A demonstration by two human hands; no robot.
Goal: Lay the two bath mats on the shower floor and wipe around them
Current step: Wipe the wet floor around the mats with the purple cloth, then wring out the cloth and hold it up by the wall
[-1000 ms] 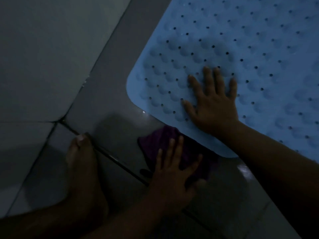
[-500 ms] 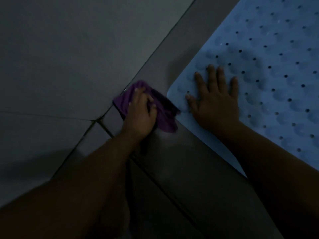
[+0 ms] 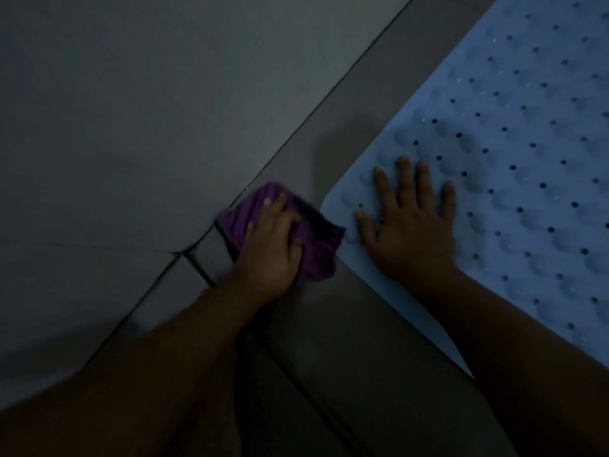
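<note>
While dim, head view readable: blue bath mat [image 3: 514, 179] flat on shower floor [image 3: 346, 324], only one mat in frame. Right hand [image 3: 408, 225] open, palm down, fingers spread on mat's near corner, prob. pinning it vs. sliding. Left hand [image 3: 273, 245] pressed on purple cloth [image 3: 316, 255], fingers partly curled over it; cloth on floor by wall joint [image 3: 296, 133], just beside mat corner, maybe touching.

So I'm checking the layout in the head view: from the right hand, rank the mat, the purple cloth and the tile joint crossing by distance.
1. Mat: directly under the right hand, which lies flat on its corner.
2. Cloth: just left of it, under the left hand.
3. Joint crossing: farther left, beyond the cloth.
</note>
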